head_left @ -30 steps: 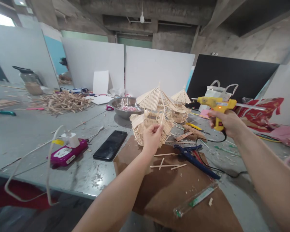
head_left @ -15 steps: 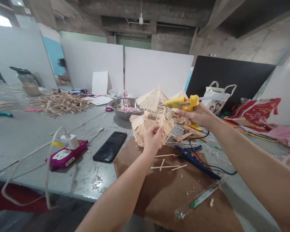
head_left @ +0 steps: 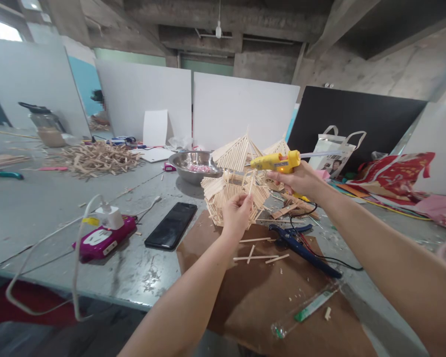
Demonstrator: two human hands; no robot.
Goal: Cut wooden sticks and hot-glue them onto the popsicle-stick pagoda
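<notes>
My left hand (head_left: 238,213) pinches a thin wooden stick (head_left: 251,182) that points upward. It is in front of a model built of wooden sticks (head_left: 212,191); whether the fingers also touch the model, I cannot tell. My right hand (head_left: 301,179) is wrapped round a yellow hot glue gun (head_left: 275,162). The nozzle points left, close above the stick's upper end, and a clear glue stick (head_left: 319,154) juts from the gun's rear. Behind stands a pointed stick roof (head_left: 234,152), with a second one partly hidden by the gun.
Loose sticks (head_left: 255,258) and blue-handled cutters (head_left: 308,253) lie on brown board (head_left: 245,307). Left of it are a black phone (head_left: 171,225) and a purple power strip (head_left: 104,240) with a white cable. A metal bowl (head_left: 193,173) and a stick pile (head_left: 100,157) stand farther back.
The glue gun in my right hand has moved slightly left and down, nearer the stick. My left hand keeps its pinch at nearly the same spot. The whole view has shifted a little.
</notes>
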